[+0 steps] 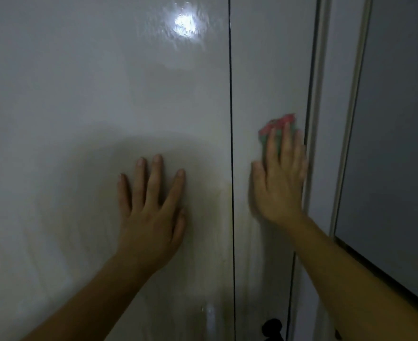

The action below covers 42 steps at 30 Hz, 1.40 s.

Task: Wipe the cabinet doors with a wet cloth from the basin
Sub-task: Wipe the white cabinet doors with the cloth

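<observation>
1. My right hand point(279, 183) lies flat on the narrow glossy pale-grey cabinet door point(269, 70), fingers straight and close together, pressing a crumpled pink and green cloth point(280, 123) against it; the cloth shows above my fingertips.
2. My left hand point(151, 205) rests flat on the wide glossy pale-grey cabinet door point(80, 94), fingers spread, holding nothing.
3. A thin dark vertical gap point(230, 94) parts the two doors and runs between my hands; my right hand sits just beside the narrow door's right edge, where a pale vertical trim strip point(318, 70) stands; beyond it lies a darker grey panel point(399, 119).
4. The wide door stretches bare above and left of my left hand; a round bright light reflection point(185, 23) sits high on it.
5. My right hand and the cloth are blurred; how much cloth lies under my palm is hidden; a small black object point(273, 327) at the bottom edge is cut off and I cannot tell what it is.
</observation>
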Available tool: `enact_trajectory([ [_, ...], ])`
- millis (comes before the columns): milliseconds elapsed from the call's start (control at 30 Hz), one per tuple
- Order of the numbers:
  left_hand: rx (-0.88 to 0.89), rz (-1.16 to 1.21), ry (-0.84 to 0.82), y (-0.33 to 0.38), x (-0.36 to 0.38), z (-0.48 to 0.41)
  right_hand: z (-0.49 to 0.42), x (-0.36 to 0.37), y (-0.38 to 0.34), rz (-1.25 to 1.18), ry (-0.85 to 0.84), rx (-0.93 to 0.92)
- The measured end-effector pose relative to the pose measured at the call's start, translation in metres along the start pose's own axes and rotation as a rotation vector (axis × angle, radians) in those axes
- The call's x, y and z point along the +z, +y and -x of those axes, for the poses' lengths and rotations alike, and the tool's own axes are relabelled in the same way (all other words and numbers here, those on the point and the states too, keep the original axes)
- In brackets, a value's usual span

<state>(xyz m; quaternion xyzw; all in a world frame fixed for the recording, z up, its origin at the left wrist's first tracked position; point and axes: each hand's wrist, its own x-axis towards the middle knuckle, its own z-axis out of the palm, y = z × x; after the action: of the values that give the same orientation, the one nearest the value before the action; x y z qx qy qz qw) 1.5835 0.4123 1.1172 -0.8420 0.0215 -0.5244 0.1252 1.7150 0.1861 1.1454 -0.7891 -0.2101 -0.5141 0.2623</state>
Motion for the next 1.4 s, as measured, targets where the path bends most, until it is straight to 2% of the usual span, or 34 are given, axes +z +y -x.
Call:
enact_trajectory([
  [67,-0.015,0.005,0.005,0.003,0.000,0.000,-0.001,0.000,-0.008,-0.037,0.040,0.102],
  [233,0.025,0.022,-0.020,0.021,0.004,0.005,0.069,0.022,-0.005,-0.001,-0.051,-0.192],
  [300,0.032,0.017,-0.037,0.027,0.008,0.007,0.068,0.021,0.006,0.010,-0.045,-0.216],
  [367,0.029,0.014,-0.040,0.028,0.010,0.009,0.049,0.013,0.009,-0.017,-0.047,-0.108],
  [433,0.035,0.008,-0.035,0.026,0.012,0.010,0.027,0.008,0.008,-0.054,0.014,0.038],
  [500,0.042,0.010,-0.032,0.024,0.014,0.009,0.022,0.010,0.005,-0.074,0.077,0.097],
  [700,0.054,0.024,-0.030,0.033,0.017,0.017,0.118,0.038,0.014,-0.036,-0.025,-0.089],
  [800,0.076,0.033,-0.056,0.034,0.019,0.025,0.093,0.033,0.012,-0.053,-0.010,0.002],
  [900,0.071,0.021,-0.053,0.032,0.022,0.024,0.052,0.026,0.003,-0.094,0.104,0.083],
  [967,0.069,0.024,-0.043,0.032,0.023,0.025,0.067,0.032,0.007,-0.105,0.105,0.071],
  [1133,0.075,0.018,-0.041,0.032,0.023,0.025,0.157,0.047,0.020,-0.112,-0.046,0.137],
  [1300,0.082,0.043,-0.060,0.031,0.020,0.026,0.093,0.037,-0.009,-0.206,0.054,0.275],
  [1367,0.095,0.053,-0.067,0.028,0.017,0.025,0.088,0.040,-0.021,-0.171,0.081,0.249],
  [1400,0.100,0.059,-0.069,0.027,0.016,0.026,0.100,0.045,-0.024,-0.126,0.052,0.166],
])
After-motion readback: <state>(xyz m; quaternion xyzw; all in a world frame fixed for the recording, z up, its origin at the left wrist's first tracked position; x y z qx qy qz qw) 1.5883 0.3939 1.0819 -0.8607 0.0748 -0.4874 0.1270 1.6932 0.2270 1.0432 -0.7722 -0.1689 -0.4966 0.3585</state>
